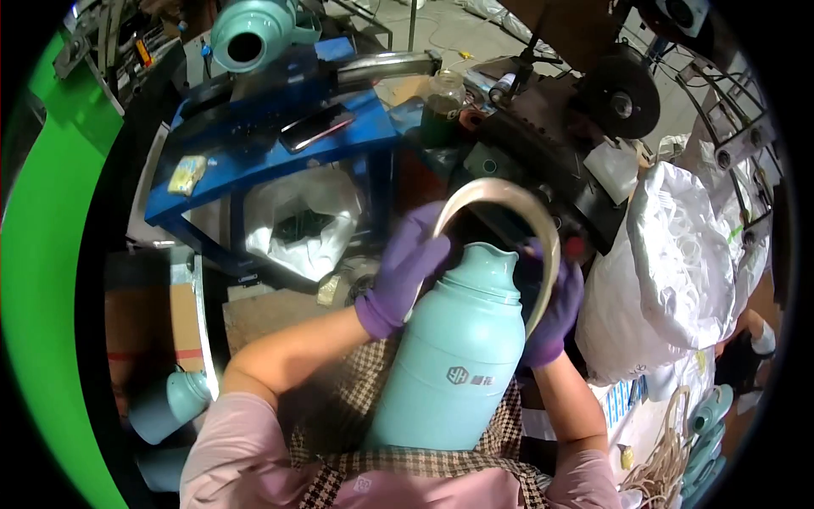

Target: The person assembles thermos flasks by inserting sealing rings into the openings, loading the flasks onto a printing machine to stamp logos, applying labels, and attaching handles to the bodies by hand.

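Note:
A light teal thermos flask (pixel 462 339) stands slightly tilted against my checked apron, its spouted mouth uppermost and a small dark logo on its side. Over the mouth arches a cream curved handle (pixel 500 191). My left hand (pixel 407 271), in a purple glove, is closed around the handle's left side, beside the flask's shoulder. On the other side my right hand (pixel 557 310), gloved alike, grips the handle's right end, with some fingers hidden behind it. Whether the handle's ends are joined to the flask, I cannot tell.
A blue table (pixel 233 165) ahead carries a phone (pixel 316 128) and a yellowish block (pixel 187 175). Another teal flask (pixel 254 38) lies at its back. Dark machinery (pixel 543 153) stands ahead right, by a white sack (pixel 653 271). Cream handles (pixel 666 454) are bundled at lower right.

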The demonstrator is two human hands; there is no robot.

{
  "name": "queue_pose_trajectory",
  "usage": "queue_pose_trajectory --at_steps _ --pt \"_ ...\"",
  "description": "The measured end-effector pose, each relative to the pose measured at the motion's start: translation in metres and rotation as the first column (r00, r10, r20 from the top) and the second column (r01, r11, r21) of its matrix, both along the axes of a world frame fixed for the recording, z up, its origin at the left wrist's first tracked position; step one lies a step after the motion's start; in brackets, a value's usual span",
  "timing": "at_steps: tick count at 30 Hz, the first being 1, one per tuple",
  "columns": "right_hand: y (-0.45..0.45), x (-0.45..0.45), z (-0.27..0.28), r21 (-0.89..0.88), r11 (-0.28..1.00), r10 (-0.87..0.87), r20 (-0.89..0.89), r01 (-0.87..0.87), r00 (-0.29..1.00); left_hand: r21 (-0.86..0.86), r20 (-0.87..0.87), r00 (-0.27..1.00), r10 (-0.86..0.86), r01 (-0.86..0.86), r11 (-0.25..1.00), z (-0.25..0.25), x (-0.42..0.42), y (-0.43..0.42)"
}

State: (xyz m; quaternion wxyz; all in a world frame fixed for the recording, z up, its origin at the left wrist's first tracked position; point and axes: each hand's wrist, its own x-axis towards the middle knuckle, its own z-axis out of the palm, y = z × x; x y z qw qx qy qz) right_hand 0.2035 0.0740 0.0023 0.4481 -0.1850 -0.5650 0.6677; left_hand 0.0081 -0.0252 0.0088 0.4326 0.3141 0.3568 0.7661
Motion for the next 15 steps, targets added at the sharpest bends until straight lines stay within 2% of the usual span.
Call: queue_pose_trajectory --at_steps 1,2,3,4,5,6,7,9,10,11,12,13,15 --pt "0.000 0.000 0.003 -0.055 0.998 0.009 0.088 -0.005 0.996 -0.070 -0.331 0.943 0.004 -0.029 0.997 -0.006 -0.003 -0.010" --pt "-0.003 -0.002 0.011 -0.259 0.953 0.162 0.002 -0.156 0.987 -0.102 -0.624 0.781 0.012 -0.096 0.990 -0.013 -0.007 -0.021" --pt "-0.006 -0.004 0.018 -0.467 0.836 0.268 -0.108 -0.286 0.957 0.035 -0.712 0.698 0.074 -0.071 0.997 -0.022 -0.005 -0.035" --pt "-0.009 -0.006 0.025 -0.640 0.673 0.319 -0.201 -0.371 0.926 0.204 -0.763 0.635 0.120 0.060 0.977 -0.007 -0.012 -0.039" --pt "0.000 -0.004 0.013 -0.417 0.825 0.397 -0.054 -0.382 0.916 0.352 -0.792 0.587 0.170 0.212 0.912 0.008 -0.019 -0.044" --pt "0.011 -0.003 0.001 -0.160 0.903 0.418 0.103 -0.400 0.903 0.485 -0.803 0.567 0.183 0.446 0.752 0.054 -0.026 -0.050" --pt "0.005 0.008 0.027 -0.158 0.919 0.392 0.255 -0.361 0.884 0.447 -0.874 0.375 0.309 0.368 0.815 0.073 -0.036 -0.057" --pt "0.006 0.028 0.045 -0.019 0.977 0.206 0.313 -0.210 0.927 0.442 -0.876 -0.112 0.469 0.199 0.875 0.109 -0.058 -0.070" --pt "0.013 0.055 0.050 0.062 0.986 0.134 0.224 -0.152 0.965 0.564 -0.754 -0.409 0.514 -0.003 0.825 0.135 -0.072 -0.059" --pt "0.020 0.082 0.028 -0.075 0.997 0.024 -0.051 -0.027 0.998 0.609 -0.660 -0.599 0.454 -0.071 0.790 0.154 -0.094 -0.046" --pt "0.027 0.124 0.016 -0.042 0.990 -0.137 -0.134 0.133 0.981 0.658 -0.556 -0.751 0.355 -0.138 0.740 0.167 -0.121 -0.032" --pt "0.027 0.172 0.018 0.026 0.938 -0.337 -0.168 0.346 0.926 0.622 -0.541 -0.822 0.179 -0.248 0.743 0.179 -0.150 -0.020" --pt "0.021 0.261 0.005 0.077 0.726 -0.651 -0.244 0.684 0.719 0.602 -0.478 -0.865 -0.154 -0.450 0.659 0.190 -0.221 0.002"
